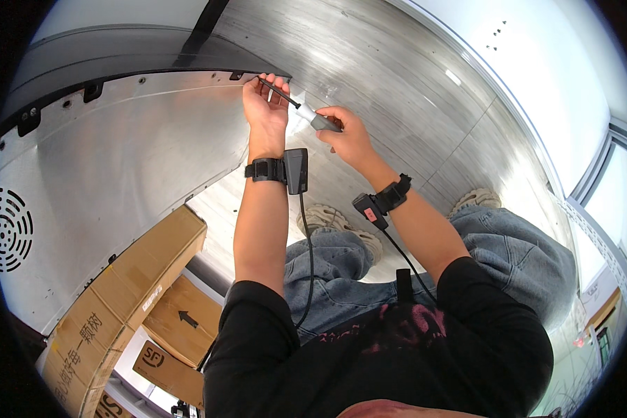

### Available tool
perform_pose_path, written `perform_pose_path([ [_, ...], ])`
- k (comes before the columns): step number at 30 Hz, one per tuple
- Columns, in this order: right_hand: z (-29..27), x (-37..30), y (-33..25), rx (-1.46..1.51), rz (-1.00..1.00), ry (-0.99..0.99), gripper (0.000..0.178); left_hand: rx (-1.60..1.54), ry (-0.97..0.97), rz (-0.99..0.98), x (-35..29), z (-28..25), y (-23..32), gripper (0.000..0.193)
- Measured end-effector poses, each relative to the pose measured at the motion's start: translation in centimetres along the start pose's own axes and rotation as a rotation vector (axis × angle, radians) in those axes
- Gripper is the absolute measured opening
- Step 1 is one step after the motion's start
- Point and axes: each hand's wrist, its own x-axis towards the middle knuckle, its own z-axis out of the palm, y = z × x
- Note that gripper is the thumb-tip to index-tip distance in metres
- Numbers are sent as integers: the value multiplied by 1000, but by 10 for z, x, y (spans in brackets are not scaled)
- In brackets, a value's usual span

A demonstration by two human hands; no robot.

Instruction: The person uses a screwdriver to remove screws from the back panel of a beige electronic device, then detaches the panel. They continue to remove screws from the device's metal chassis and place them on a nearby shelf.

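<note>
A screwdriver with a grey and white handle (322, 122) and a long dark shaft slants toward the corner of a large silver metal panel (153, 139). My right hand (350, 139) is closed around the back of the handle. At the shaft's far end is my left hand (267, 104), palm up, with thumb and curled fingers pinching near the tip, right at the panel's far right corner. The fingers hide the tip itself, and I cannot see whether it sits in a screw. Dark brackets (93, 91) and small holes line the panel's far edge.
Cardboard boxes (125, 279) stand against the panel's near side at lower left. Round vent slots (10, 230) pierce the panel's left end. Grey wood-look flooring (397, 76) spreads beyond my hands. Wrist-strapped devices trail cables (308, 258) toward my body. A white wall (536, 76) bounds the right.
</note>
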Motion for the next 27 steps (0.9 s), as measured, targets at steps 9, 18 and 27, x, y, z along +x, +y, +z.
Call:
perform_pose_path([
  [9,0,-3,-15,119,143,-44,32,-106,-71,-63,1,-5,0,17],
  [18,-1,1,-19,216,211,-65,33,-91,-183,-43,6,-18,-4,22],
  [27,-3,-2,-25,213,244,-100,33,-160,-139,-57,7,-15,-5,23],
])
